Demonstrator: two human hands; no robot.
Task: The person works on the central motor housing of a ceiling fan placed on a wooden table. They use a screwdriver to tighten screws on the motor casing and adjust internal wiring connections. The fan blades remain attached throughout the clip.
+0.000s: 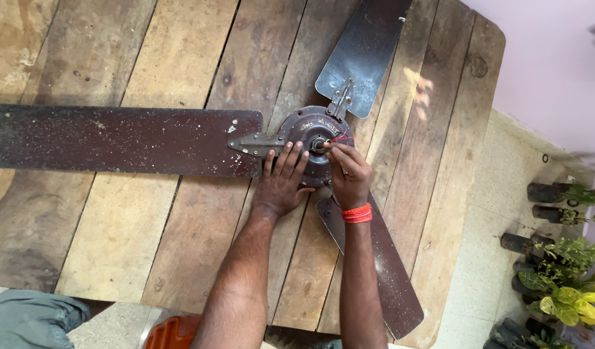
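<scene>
A dusty brown ceiling fan lies flat on a wooden plank table (149, 226). Its round motor housing (304, 126) sits near the middle, with three blades: a long one to the left (116, 139), one pointing up (365, 55), one toward me at the lower right (385, 271). My left hand (281, 184) rests flat on the housing's near side, fingers spread. My right hand (349, 174), with an orange thread band at the wrist, pinches at the fan's centre shaft (318, 143), where thin red wires (340, 136) come out.
The table's right edge drops to a speckled tiled floor (491, 245). Small potted plants in dark bags (556, 271) stand at the lower right by a pale wall (550, 58). An orange object (174, 333) and grey cloth (26, 320) show at the bottom left.
</scene>
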